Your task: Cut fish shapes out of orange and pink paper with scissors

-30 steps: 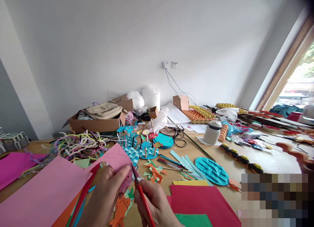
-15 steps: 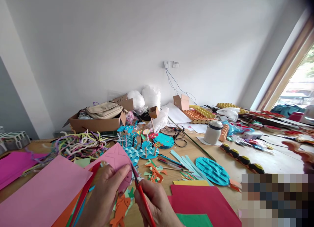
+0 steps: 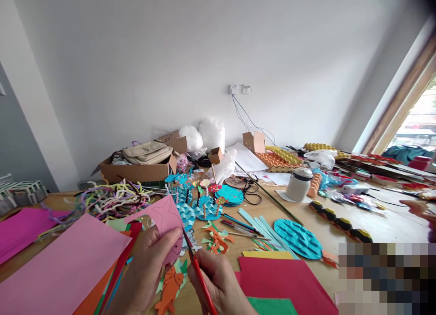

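My left hand pinches a piece of pink paper with fish outlines drawn on it, thumb on top. In my right hand is a pair of red-handled scissors, its dark blades at the paper's right edge, close to my left thumb. How far the blades are apart I cannot tell. Below my hands, orange fish cutouts lie on the table with green scraps. Pink sheets lie to the left of my left hand, and a red sheet lies to the right of my right hand.
Behind my hands stand blue wavy paper bases with small fish on stems. Pipe cleaners are heaped at left before a cardboard box with a bag. Rightward are a white jar, a blue oval and egg-carton strips.
The view has shifted slightly, so the table things appear a little further right. Both hands keep their hold; the paper and scissors have barely moved.
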Tool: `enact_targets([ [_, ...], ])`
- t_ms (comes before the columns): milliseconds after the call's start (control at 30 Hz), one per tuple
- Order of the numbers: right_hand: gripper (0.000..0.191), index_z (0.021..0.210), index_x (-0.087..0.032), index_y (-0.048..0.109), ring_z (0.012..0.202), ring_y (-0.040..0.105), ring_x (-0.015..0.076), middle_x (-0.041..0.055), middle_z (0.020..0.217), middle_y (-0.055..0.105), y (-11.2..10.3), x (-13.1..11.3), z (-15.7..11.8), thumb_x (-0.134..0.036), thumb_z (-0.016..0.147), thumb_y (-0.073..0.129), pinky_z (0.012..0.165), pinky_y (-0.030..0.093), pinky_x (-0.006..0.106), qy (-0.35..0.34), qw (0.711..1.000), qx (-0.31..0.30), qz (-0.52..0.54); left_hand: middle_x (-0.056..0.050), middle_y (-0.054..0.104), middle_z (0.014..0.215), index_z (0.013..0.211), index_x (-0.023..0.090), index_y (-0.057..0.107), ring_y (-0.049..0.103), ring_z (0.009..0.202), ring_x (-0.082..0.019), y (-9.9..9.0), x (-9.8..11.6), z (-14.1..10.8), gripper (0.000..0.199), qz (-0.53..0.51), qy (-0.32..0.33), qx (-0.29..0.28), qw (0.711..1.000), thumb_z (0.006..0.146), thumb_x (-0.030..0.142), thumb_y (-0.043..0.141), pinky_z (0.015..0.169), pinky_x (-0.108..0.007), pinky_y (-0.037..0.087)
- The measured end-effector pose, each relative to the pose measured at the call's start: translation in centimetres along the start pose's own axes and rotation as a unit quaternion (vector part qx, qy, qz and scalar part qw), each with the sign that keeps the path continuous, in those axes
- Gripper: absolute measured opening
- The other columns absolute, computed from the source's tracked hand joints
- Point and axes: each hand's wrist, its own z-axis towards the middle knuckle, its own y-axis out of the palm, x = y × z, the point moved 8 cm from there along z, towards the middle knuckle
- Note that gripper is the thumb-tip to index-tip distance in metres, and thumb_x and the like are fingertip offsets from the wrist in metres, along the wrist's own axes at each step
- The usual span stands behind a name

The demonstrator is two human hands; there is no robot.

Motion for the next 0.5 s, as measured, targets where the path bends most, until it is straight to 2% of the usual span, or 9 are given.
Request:
enact_targets([
  [167,0.038,0.060,-0.020,0.033,0.051,0.025,0.0084,-0.0066,0.054,0.026,-0.3,-0.4,-0.1,-0.045,0.088,0.042,0.044,0.019,0.021,0.013,1.000,0.014,0.001,0.008,0.039,0.045,0.050,0.020,0.045,0.036,0.046,-0.009,0.6,0.3,-0.8,0.030,-0.050,-0.046,0.001,0.998,0.057,0.037,0.069,0.039,-0.018,0.030],
  [333,0.037,0.058,-0.020,0.031,0.052,0.024,0.0084,-0.0067,0.054,0.026,-0.2,-0.5,-0.1,-0.040,0.087,0.045,0.045,0.019,0.021,0.010,1.000,0.010,0.007,0.006,0.053,0.053,0.057,0.019,0.057,0.048,0.053,-0.012,0.5,0.9,-0.9,0.019,-0.065,-0.027,0.014,0.997,0.057,0.035,0.068,0.043,-0.019,0.036],
  [500,0.036,0.063,-0.020,0.037,0.051,0.027,0.0085,-0.0063,0.054,0.029,0.4,0.5,-0.2,-0.045,0.089,0.042,0.044,0.021,0.020,0.040,0.998,-0.005,0.041,0.006,0.052,0.051,0.055,0.020,0.055,0.050,0.053,-0.013,-0.1,0.5,-0.5,0.024,-0.007,0.011,0.022,1.000,0.061,0.039,0.068,0.046,-0.021,0.041],
])
